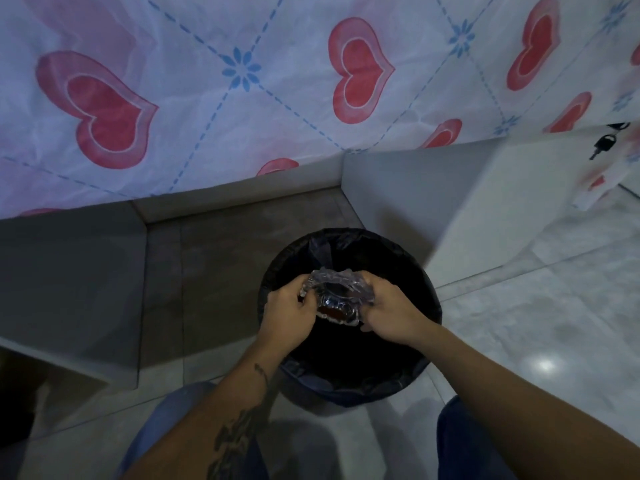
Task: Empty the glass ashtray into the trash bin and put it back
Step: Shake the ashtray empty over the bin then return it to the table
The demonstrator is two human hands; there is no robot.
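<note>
Left hand (287, 313) and right hand (391, 313): both closed on the ashtray (337, 299), one at each end, fingers curled over its rim. Ashtray: clear glass, between the hands, tilted, held above the open bin (408, 271). Bin: round, black-lined, on the floor (554, 306) near a heart-print cloth (207, 116).

Bin (349, 386) mouth was wide open and dark inside, so plenty of room straight down. Both hands, left (287, 313) and right (388, 313), plus the ashtray (337, 296) sat over its near half. A white cabinet (460, 206) crowded the right rim, and the cloth (207, 98) hung behind. Floor (554, 323) to the right was open.
</note>
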